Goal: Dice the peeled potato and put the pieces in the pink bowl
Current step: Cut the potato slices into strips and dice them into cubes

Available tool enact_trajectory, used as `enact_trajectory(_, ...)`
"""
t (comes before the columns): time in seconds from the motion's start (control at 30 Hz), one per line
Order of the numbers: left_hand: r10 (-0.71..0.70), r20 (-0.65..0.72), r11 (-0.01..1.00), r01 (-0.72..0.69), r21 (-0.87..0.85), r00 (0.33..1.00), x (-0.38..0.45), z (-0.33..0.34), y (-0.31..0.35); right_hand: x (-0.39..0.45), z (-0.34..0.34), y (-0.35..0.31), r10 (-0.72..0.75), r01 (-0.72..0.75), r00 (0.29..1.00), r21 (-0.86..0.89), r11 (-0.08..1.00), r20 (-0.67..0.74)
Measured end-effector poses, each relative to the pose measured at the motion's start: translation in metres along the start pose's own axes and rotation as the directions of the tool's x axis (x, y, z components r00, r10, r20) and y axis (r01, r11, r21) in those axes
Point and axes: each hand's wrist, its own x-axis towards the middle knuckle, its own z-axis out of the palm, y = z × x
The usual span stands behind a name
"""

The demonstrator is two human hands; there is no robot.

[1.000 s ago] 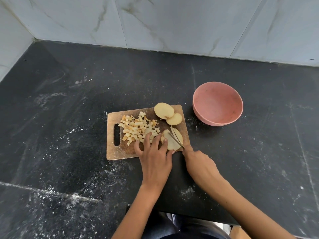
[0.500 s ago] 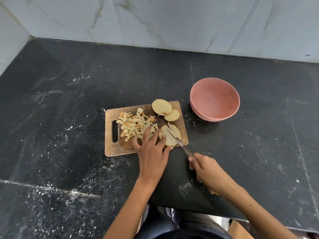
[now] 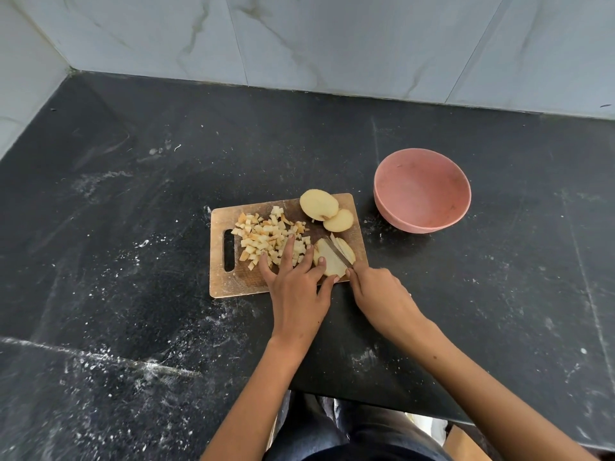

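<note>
We view a dark stone surface [image 3: 133, 261] from above, with a wooden cutting board [image 3: 229, 281] near its centre. On the board, our left hand [image 3: 296, 294] lies with fingers spread and nearly straight, the fingertips pressing a potato slice [image 3: 329, 261] flat at about 4 o'clock on the board. Our right hand [image 3: 379, 294] has its grip curled round a knife whose handle is hidden; only the blade [image 3: 339, 252] shows, set edge-down into the slice, with thin cut strips [image 3: 346, 249] lying just beside it on the 3 o'clock side. A heap of diced potato [image 3: 269, 234] occupies the board's middle toward 9 o'clock, partly under the left fingers. Two further round potato slices [image 3: 319, 205], overlapping, rest at the board's 1 o'clock corner. The pink bowl [image 3: 422, 189] stands upright on the surface at 2 o'clock from the board, near it but apart; no pieces show inside. Marble wall tiles [image 3: 332, 44] border the surface at 12 o'clock.
</note>
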Motion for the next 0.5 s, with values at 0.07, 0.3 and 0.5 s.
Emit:
enact_trajectory(0.07,-0.011,0.019,1.0,0.011,0.005,1.0,-0.001,0.0,0.001,0.002,0.003,0.0,0.014,-0.014,1.0,-0.055,0.998,0.003)
enact_trajectory(0.3,-0.038,0.043,0.999,0.037,0.021,0.998,-0.002,-0.003,0.008,-0.035,0.018,0.033,0.074,-0.067,0.997,-0.176,0.982,0.031)
enact_trajectory(0.5,-0.018,0.017,1.0,0.018,0.026,1.0,-0.004,-0.004,0.012,-0.054,0.011,0.044,0.067,-0.066,0.997,-0.022,0.998,0.047)
